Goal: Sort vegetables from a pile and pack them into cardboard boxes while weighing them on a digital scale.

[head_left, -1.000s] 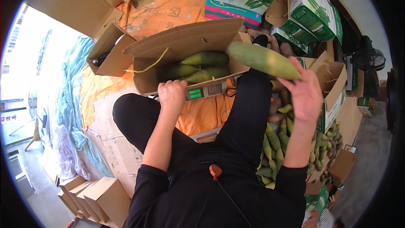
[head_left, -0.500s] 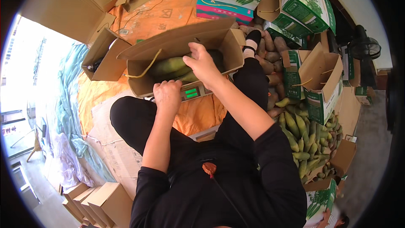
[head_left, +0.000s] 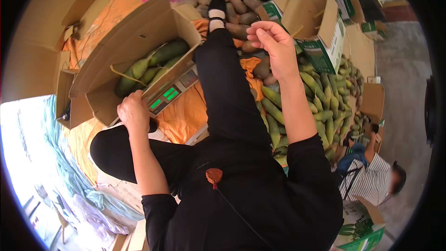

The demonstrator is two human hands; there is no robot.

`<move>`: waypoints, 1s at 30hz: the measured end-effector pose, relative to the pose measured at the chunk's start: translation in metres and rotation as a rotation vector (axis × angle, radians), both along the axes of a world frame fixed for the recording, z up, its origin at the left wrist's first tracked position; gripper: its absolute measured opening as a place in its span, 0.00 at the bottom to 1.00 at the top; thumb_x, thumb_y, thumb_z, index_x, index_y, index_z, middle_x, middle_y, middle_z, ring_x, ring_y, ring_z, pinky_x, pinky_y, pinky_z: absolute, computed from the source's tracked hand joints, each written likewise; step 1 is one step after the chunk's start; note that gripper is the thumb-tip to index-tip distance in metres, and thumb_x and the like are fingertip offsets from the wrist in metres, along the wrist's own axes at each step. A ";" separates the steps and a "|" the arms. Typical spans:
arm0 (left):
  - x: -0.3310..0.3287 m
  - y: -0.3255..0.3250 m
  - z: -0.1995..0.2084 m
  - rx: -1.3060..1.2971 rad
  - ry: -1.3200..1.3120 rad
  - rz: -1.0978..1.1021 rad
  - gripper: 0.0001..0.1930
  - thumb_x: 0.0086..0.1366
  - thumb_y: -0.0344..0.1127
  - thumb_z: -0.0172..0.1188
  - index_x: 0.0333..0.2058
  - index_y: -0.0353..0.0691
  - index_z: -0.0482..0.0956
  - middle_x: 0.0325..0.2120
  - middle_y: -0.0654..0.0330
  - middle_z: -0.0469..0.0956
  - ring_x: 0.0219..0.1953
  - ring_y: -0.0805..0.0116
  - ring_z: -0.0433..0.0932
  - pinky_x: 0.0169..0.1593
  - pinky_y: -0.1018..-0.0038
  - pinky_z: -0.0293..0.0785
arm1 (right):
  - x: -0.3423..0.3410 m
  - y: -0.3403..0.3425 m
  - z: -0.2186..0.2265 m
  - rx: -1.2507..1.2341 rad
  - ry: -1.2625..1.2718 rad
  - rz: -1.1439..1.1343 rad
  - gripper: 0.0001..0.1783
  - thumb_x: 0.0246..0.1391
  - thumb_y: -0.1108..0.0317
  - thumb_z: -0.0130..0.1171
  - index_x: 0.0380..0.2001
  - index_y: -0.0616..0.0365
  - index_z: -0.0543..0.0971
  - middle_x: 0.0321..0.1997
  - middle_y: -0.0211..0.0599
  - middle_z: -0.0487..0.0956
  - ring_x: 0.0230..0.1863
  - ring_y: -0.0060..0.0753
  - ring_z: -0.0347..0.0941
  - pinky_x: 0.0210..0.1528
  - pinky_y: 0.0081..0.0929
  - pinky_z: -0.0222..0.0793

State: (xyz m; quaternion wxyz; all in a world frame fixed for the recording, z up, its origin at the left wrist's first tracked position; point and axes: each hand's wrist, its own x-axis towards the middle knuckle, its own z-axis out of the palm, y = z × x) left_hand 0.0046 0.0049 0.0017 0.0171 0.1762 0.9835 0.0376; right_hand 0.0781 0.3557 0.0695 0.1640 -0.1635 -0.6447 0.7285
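Observation:
A long cardboard box [head_left: 134,28] with raised flaps sits tilted across a digital scale [head_left: 165,98], whose green display is lit. Several green radishes [head_left: 169,52] lie inside, beside a yellow rope handle [head_left: 124,74]. My left hand [head_left: 134,113] is closed on the box's near edge, at its left end; the fingertips are partly hidden. Off to the right, my right hand [head_left: 275,49] is raised with bent fingers apart and nothing in it. Below and beyond it, a large heap of green radishes [head_left: 320,95] spreads across the floor.
Reddish-brown roots [head_left: 239,4] lie around my outstretched foot. An open green-and-white carton [head_left: 325,42] stands behind the heap. Orange sheeting [head_left: 186,116] covers the floor under the scale. At the far right, another person [head_left: 367,179] in a striped top bends near the heap.
My right hand has left the box and swung right toward the radish heap. My view has turned right. My left hand stays at the box's near edge, now farther toward its left end.

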 end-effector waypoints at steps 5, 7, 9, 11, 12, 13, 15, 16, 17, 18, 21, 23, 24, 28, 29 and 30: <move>0.000 0.003 -0.001 -0.002 -0.041 0.008 0.09 0.53 0.35 0.61 0.35 0.44 0.79 0.29 0.56 0.80 0.37 0.56 0.78 0.40 0.60 0.69 | 0.058 0.040 -0.086 0.197 -0.280 -0.193 0.07 0.56 0.73 0.55 0.37 0.61 0.78 0.33 0.30 0.79 0.33 0.19 0.73 0.37 0.18 0.68; -0.001 0.004 -0.003 0.008 -0.062 0.000 0.09 0.54 0.35 0.61 0.34 0.44 0.79 0.29 0.56 0.80 0.37 0.55 0.78 0.40 0.60 0.69 | 0.089 0.047 -0.152 0.222 -0.448 -0.167 0.07 0.54 0.73 0.56 0.36 0.61 0.78 0.31 0.33 0.79 0.33 0.23 0.74 0.36 0.22 0.70; -0.002 0.011 -0.002 0.021 -0.085 -0.005 0.08 0.55 0.36 0.60 0.34 0.43 0.80 0.29 0.55 0.79 0.37 0.54 0.77 0.40 0.59 0.69 | 0.129 0.046 -0.210 0.403 -0.603 -0.106 0.08 0.51 0.71 0.59 0.36 0.60 0.79 0.31 0.41 0.80 0.34 0.34 0.77 0.39 0.30 0.72; 0.000 0.004 0.000 0.012 -0.079 0.015 0.08 0.55 0.36 0.60 0.33 0.43 0.80 0.29 0.54 0.79 0.36 0.53 0.77 0.39 0.59 0.70 | 0.142 0.018 -0.219 0.500 -0.814 0.131 0.09 0.48 0.70 0.56 0.34 0.57 0.80 0.33 0.45 0.81 0.37 0.44 0.78 0.41 0.34 0.72; 0.000 0.004 0.000 0.020 -0.071 0.000 0.08 0.54 0.35 0.60 0.33 0.42 0.79 0.29 0.54 0.79 0.35 0.53 0.77 0.39 0.59 0.70 | 0.157 0.012 -0.235 0.512 -0.874 0.207 0.09 0.48 0.68 0.55 0.33 0.57 0.81 0.33 0.46 0.81 0.38 0.47 0.77 0.41 0.36 0.71; -0.001 0.004 -0.001 0.019 -0.073 -0.013 0.08 0.54 0.35 0.60 0.33 0.42 0.79 0.29 0.54 0.79 0.35 0.53 0.77 0.39 0.59 0.70 | 0.169 0.006 -0.250 0.522 -0.931 0.289 0.10 0.49 0.65 0.54 0.31 0.57 0.81 0.34 0.48 0.81 0.39 0.49 0.77 0.42 0.38 0.71; 0.000 -0.001 0.000 0.007 -0.079 0.013 0.08 0.54 0.34 0.59 0.33 0.42 0.79 0.29 0.54 0.79 0.35 0.53 0.78 0.39 0.59 0.71 | 0.184 -0.001 -0.259 0.591 -0.921 0.421 0.12 0.50 0.62 0.53 0.31 0.57 0.81 0.35 0.49 0.80 0.40 0.51 0.76 0.43 0.40 0.71; 0.001 -0.002 0.000 0.000 -0.080 0.012 0.08 0.54 0.34 0.59 0.33 0.42 0.79 0.29 0.54 0.79 0.35 0.53 0.78 0.39 0.59 0.71 | 0.191 -0.003 -0.263 0.666 -0.905 0.555 0.14 0.50 0.59 0.52 0.30 0.58 0.81 0.35 0.51 0.80 0.42 0.53 0.76 0.44 0.42 0.70; 0.001 0.000 0.002 -0.004 -0.083 0.020 0.08 0.54 0.33 0.59 0.34 0.42 0.80 0.29 0.54 0.79 0.35 0.53 0.78 0.39 0.60 0.72 | 0.205 -0.002 -0.277 0.659 -0.910 0.550 0.14 0.50 0.59 0.52 0.30 0.58 0.81 0.35 0.51 0.80 0.42 0.53 0.76 0.44 0.42 0.70; 0.000 0.007 0.001 0.000 -0.090 0.016 0.08 0.54 0.33 0.59 0.34 0.42 0.80 0.30 0.54 0.79 0.35 0.53 0.78 0.39 0.60 0.72 | 0.229 0.005 -0.297 0.624 -0.979 0.412 0.11 0.48 0.62 0.55 0.28 0.57 0.81 0.33 0.47 0.81 0.37 0.48 0.77 0.41 0.39 0.71; -0.003 0.010 -0.006 0.023 -0.112 0.019 0.08 0.54 0.33 0.58 0.34 0.42 0.80 0.30 0.54 0.80 0.36 0.53 0.78 0.39 0.60 0.72 | 0.276 0.026 -0.319 0.531 -1.097 0.172 0.06 0.46 0.66 0.59 0.25 0.56 0.81 0.31 0.43 0.82 0.34 0.45 0.78 0.38 0.35 0.71; -0.004 0.010 -0.008 0.015 -0.116 0.019 0.08 0.54 0.33 0.58 0.34 0.42 0.80 0.30 0.54 0.80 0.36 0.53 0.78 0.39 0.60 0.72 | 0.294 0.039 -0.315 0.528 -1.251 -0.002 0.06 0.46 0.67 0.58 0.25 0.57 0.80 0.34 0.46 0.81 0.38 0.50 0.77 0.42 0.37 0.71; -0.004 0.006 -0.007 0.004 -0.113 0.031 0.08 0.54 0.33 0.58 0.34 0.42 0.80 0.30 0.54 0.80 0.36 0.53 0.78 0.39 0.60 0.72 | 0.294 0.044 -0.305 0.575 -1.348 -0.064 0.07 0.46 0.67 0.57 0.29 0.57 0.80 0.36 0.48 0.81 0.40 0.52 0.76 0.44 0.39 0.71; 0.000 0.001 -0.001 0.019 -0.089 0.082 0.08 0.55 0.33 0.58 0.34 0.42 0.80 0.30 0.54 0.80 0.35 0.53 0.78 0.39 0.60 0.72 | 0.310 0.056 -0.265 0.875 -1.441 -0.259 0.18 0.46 0.67 0.55 0.42 0.60 0.74 0.47 0.54 0.75 0.49 0.55 0.71 0.51 0.43 0.68; 0.000 0.004 0.003 0.009 -0.093 0.070 0.08 0.55 0.33 0.58 0.34 0.42 0.80 0.30 0.54 0.80 0.35 0.53 0.78 0.39 0.60 0.72 | 0.312 0.060 -0.262 0.769 -1.562 -0.249 0.20 0.48 0.67 0.55 0.45 0.60 0.73 0.50 0.54 0.74 0.53 0.54 0.69 0.54 0.42 0.66; 0.001 0.005 0.007 -0.003 -0.096 0.062 0.08 0.55 0.34 0.58 0.34 0.42 0.79 0.30 0.54 0.80 0.35 0.53 0.78 0.39 0.60 0.72 | 0.317 0.065 -0.263 0.660 -1.678 -0.234 0.21 0.49 0.67 0.54 0.48 0.61 0.72 0.53 0.54 0.72 0.56 0.52 0.68 0.57 0.40 0.64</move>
